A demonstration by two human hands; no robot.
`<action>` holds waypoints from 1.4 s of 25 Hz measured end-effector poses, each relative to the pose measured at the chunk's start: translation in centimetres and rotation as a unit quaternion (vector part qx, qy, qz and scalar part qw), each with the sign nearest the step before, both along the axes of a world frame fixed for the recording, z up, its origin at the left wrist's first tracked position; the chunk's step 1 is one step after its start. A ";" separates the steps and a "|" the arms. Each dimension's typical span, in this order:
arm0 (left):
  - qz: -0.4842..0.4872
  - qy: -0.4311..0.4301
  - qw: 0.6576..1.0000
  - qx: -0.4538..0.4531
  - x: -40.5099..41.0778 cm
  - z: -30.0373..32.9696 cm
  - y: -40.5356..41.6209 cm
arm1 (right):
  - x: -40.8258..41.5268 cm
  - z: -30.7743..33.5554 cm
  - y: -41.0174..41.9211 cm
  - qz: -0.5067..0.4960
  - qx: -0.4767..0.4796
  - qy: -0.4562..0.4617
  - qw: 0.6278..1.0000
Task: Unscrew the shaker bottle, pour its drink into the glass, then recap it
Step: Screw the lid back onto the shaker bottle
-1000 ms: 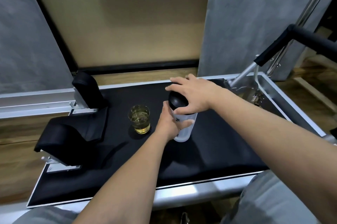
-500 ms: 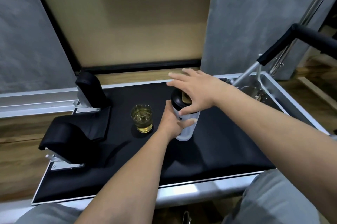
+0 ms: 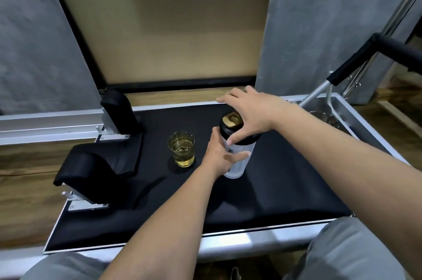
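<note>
The shaker bottle (image 3: 238, 161) stands upright on the black padded platform (image 3: 285, 177); its body is translucent white and looks empty. Its black lid (image 3: 230, 130) with a gold flip tab sits on top. My left hand (image 3: 219, 154) wraps around the bottle's body from the near left. My right hand (image 3: 249, 110) rests over the lid, thumb pressed on its near rim and fingers spread out past the far side. A short glass (image 3: 181, 149) holding yellow drink stands just left of the bottle, apart from it.
Two black padded shoulder blocks (image 3: 91, 174) on metal brackets stand at the platform's left end. A metal bar with a black foam grip (image 3: 356, 60) rises at the right. The aluminium frame edge (image 3: 228, 243) runs along the near side, above my grey-clad knees.
My right hand has slid back off the lid's top, so the gold tab now shows, and its fingers have spread. The left hand keeps its hold on the bottle.
</note>
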State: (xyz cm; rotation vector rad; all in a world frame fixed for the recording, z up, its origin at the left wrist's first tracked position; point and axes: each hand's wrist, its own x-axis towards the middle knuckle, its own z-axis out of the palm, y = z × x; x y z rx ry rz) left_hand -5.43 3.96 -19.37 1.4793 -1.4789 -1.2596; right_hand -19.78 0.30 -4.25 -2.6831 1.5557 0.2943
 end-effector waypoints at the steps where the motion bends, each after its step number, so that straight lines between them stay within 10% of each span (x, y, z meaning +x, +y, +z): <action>1: 0.001 -0.012 1.000 0.004 -0.2 0.1 0.0 | -0.3 -0.8 0.4 0.016 -0.006 -0.011 1.000; 8: 0.007 -0.033 0.999 0.024 -0.8 0.1 -0.5 | 2.2 -4.2 1.4 -0.228 -0.038 -0.067 0.971; 15: 0.008 -0.036 0.999 0.007 -0.7 0.2 -0.2 | -0.4 -2.3 0.9 0.001 -0.015 -0.049 0.999; 21: 0.020 0.006 1.000 -0.016 -0.5 -0.3 -0.2 | 2.5 -4.5 1.7 -0.143 -0.056 -0.046 0.987; 35: -0.054 -0.013 0.998 -0.033 0.4 0.9 -0.8 | -1.5 -3.5 1.5 0.005 -0.015 -0.088 0.996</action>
